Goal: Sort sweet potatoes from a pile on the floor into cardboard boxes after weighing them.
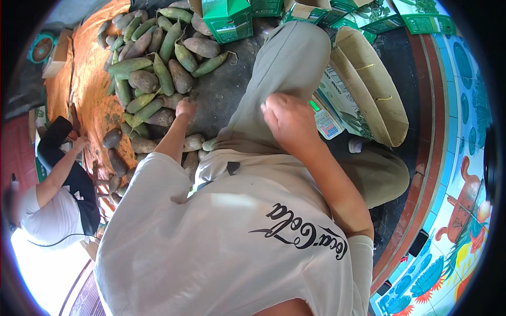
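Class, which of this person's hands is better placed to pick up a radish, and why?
Likely the left hand: it is right beside the radish heap, while the right hand is over the trouser leg, farther off.

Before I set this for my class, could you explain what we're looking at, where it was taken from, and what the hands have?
There is no robot: a person works with bare hands. The one picture comes from a wide, edge-bending camera on their head, looking down. The left hand is beside long green and purplish vegetables heaped on the floor; the right hand, fingers curled, is over the raised leg, near a scale. I can't tell whether either hand holds anything. Green boxes stand at the top; another person sits at the left.
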Demonstrator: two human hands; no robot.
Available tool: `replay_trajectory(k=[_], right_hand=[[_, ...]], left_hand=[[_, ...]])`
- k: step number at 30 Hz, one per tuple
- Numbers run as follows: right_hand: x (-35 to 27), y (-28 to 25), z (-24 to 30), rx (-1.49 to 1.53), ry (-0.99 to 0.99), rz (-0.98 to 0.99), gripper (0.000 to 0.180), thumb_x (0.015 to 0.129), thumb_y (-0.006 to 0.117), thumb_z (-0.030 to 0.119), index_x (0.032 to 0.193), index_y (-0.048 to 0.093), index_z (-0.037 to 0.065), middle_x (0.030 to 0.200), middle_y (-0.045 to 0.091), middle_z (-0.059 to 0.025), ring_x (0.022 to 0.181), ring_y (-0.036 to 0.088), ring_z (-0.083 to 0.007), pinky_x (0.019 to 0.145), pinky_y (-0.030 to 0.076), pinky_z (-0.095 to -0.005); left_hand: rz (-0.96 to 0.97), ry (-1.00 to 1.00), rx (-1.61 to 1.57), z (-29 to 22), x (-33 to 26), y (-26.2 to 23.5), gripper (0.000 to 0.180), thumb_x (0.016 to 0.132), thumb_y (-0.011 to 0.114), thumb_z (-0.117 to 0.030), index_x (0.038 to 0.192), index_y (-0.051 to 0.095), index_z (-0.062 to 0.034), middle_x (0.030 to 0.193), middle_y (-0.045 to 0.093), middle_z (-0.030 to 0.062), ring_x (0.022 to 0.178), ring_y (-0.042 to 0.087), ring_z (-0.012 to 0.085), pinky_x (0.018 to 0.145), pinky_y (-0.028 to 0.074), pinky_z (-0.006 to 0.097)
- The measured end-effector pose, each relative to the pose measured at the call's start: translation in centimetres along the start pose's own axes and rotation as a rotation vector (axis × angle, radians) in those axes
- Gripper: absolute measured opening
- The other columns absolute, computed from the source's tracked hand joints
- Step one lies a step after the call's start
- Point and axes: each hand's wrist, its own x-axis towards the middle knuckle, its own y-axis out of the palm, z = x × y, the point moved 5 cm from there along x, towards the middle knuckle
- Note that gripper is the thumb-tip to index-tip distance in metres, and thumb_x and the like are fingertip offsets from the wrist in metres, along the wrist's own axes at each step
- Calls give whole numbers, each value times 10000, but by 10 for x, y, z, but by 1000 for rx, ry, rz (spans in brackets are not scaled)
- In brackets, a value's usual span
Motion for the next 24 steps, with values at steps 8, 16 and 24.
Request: replay_trajectory(k=[8, 16, 24], right_hand=[[-8, -7, -29, -128, 138, 11, 142, 812, 588, 129, 719, 518, 49, 701, 584, -118, 643, 579, -302, 574, 463, -410], [-16, -70, -90, -18, 409, -466, 145, 849, 617, 148, 784, 549, 38, 727, 569, -117, 613, 538, -299, 590, 450, -351], [-2, -76, -105, -201, 389, -271, 143, 867, 584, 103, 768, 519, 23, 699, 534, -119, 602, 511, -267, 564, 410, -365]], left_hand=[[36, -100, 140, 7, -8, 12, 598, 774, 584, -413, 1292, 495, -126, 1251, 537, 175, 1158, 515, 311, 960, 425, 388], [59, -138, 149, 20, -7, 8, 610, 764, 610, -399, 1298, 489, -133, 1246, 541, 170, 1152, 520, 313, 951, 433, 392], [44, -199, 118, 24, -12, 14, 566, 786, 594, -362, 1274, 500, -91, 1308, 489, 165, 1211, 466, 305, 1002, 389, 376]])
